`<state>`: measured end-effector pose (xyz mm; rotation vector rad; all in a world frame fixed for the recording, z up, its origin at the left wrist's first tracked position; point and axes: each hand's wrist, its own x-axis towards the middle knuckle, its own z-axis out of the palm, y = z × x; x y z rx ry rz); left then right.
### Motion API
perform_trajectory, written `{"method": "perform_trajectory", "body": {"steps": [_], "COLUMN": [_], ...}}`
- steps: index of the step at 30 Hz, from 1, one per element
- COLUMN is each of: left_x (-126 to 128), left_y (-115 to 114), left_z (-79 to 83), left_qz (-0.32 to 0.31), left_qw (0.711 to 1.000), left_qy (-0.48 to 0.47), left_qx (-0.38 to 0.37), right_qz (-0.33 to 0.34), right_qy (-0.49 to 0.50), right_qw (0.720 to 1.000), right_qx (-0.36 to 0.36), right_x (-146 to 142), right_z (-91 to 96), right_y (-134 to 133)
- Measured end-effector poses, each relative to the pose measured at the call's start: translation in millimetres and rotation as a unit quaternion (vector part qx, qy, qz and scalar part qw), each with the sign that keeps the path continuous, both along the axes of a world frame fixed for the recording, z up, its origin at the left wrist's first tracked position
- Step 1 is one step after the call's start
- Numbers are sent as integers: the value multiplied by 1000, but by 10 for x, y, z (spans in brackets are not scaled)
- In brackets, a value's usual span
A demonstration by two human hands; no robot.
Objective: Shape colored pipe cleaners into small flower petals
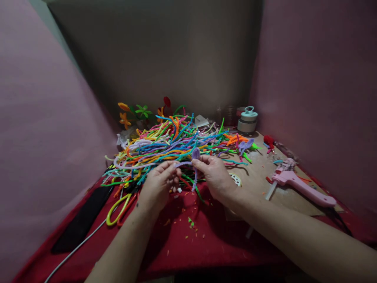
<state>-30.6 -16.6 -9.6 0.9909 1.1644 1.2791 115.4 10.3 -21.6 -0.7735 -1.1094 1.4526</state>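
Between my two hands, in front of a large heap of coloured pipe cleaners (165, 149), is a lavender pipe cleaner (184, 163). My left hand (159, 182) pinches one end of it between thumb and forefinger. Thumb and finger of my right hand (216, 175) close on its other part, where a rounded lavender loop (196, 153) stands up. Below that grip a short length of the same pipe cleaner hangs down. Part of it is hidden by my fingertips.
A pink hot glue gun (306, 188) lies on a brown board (256, 169) at the right. Yellow-handled pliers or scissors (119, 212) and a black flat object (84, 220) lie at the left. Pipe-cleaner flowers (143, 111) stand behind the heap. Small scraps (191, 223) dot the red cloth (212, 247).
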Motion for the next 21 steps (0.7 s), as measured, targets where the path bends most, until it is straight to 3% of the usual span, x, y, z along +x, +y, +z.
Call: {"method": "perform_trajectory", "body": {"steps": [2, 6, 14, 21], "left_x": [-29, 24, 56, -32], "left_y": [65, 114, 122, 96], "left_z": [119, 235, 33, 54], "left_qz": [4, -65, -46, -100], "left_qw": [999, 993, 994, 995], "left_qy": [7, 89, 82, 29], "left_qx": [31, 45, 59, 11], "right_qz": [23, 52, 94, 105], "right_qy": [-16, -54, -69, -91], "right_qw": [1000, 997, 993, 989], "right_qx": [-10, 3, -14, -47], "right_x": [-11, -18, -13, -3], "right_z": [0, -18, -39, -14], "right_y": [-36, -74, -85, -101]}}
